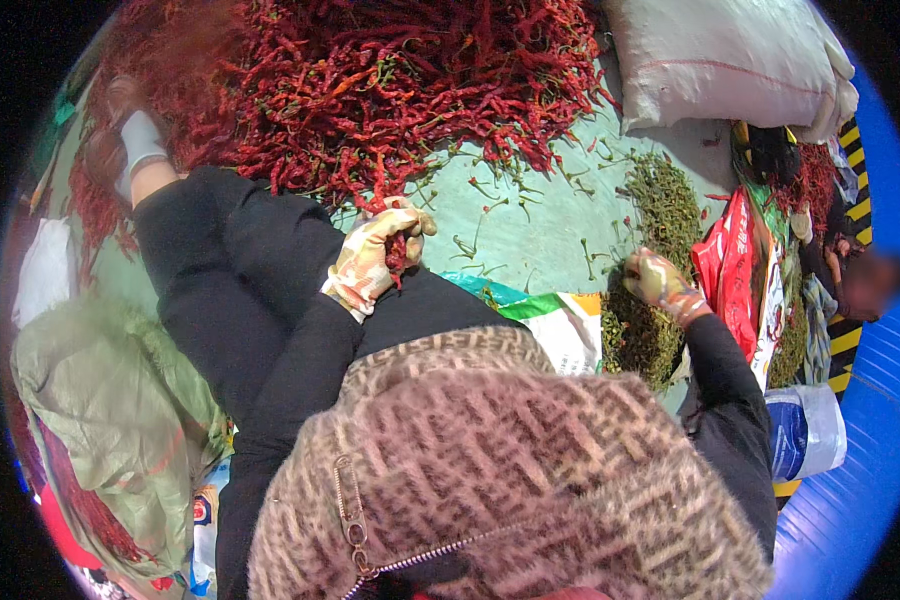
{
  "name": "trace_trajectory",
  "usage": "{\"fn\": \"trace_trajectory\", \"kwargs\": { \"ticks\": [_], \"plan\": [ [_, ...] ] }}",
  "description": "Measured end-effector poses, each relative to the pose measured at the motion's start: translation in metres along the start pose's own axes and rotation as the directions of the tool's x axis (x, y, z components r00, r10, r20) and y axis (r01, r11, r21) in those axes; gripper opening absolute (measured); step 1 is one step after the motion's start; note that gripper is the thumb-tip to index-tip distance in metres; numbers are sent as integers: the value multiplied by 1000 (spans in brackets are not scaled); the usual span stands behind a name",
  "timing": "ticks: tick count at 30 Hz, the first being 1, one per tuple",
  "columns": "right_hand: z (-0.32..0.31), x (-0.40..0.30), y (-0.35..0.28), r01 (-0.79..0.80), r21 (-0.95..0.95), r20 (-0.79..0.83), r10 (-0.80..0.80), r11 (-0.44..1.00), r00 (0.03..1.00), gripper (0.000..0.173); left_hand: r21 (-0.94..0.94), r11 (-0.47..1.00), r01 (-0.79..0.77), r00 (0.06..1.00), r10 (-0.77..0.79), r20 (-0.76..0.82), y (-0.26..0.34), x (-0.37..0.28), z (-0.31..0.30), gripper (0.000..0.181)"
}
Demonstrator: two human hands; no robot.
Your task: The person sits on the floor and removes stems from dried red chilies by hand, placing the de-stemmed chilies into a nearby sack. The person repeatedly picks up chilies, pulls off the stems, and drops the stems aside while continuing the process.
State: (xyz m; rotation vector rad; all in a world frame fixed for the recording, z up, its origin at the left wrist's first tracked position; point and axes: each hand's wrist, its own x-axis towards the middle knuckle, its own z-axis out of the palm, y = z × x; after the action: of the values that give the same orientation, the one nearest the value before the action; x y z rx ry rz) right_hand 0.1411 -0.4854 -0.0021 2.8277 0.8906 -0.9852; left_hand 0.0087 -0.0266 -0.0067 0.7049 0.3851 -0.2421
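Observation:
My left hand (pixel 379 255), in a patterned cloth glove, is closed around several red chili peppers (pixel 396 251) above my lap, at the near edge of a large heap of red chilies (pixel 420 82). Over a long pile of green chili stems (pixel 649 352) on the right is my right hand (pixel 660 281), gloved alike. Its fingers are curled, and whether anything lies inside them cannot be seen. Loose stems (pixel 525 202) are scattered on the pale green sheet (pixel 495 247) between the hands and the heap.
A full white woven sack (pixel 727 60) lies at the upper right. Red plastic packaging (pixel 724 262) stands beside the stem pile. Another person (pixel 832 255) is at the far right, near black-and-yellow edging (pixel 844 352). A pale green sack (pixel 112 427) with chilies sits at the left.

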Motion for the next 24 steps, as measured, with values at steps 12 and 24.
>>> {"fn": "trace_trajectory", "kwargs": {
  "ticks": [12, 24],
  "plan": [
    [-18, 114, -83, -64, -9, -550, 48, 998, 834, 27, 20, 1000, -2, 999, 3, -35, 2, -6, 2, 16],
    [-27, 32, -48, -54, 224, 145, 22, 973, 989, 29, -40, 999, 34, 998, -31, 57, 5, 3, 4, 7]
  ]
}}
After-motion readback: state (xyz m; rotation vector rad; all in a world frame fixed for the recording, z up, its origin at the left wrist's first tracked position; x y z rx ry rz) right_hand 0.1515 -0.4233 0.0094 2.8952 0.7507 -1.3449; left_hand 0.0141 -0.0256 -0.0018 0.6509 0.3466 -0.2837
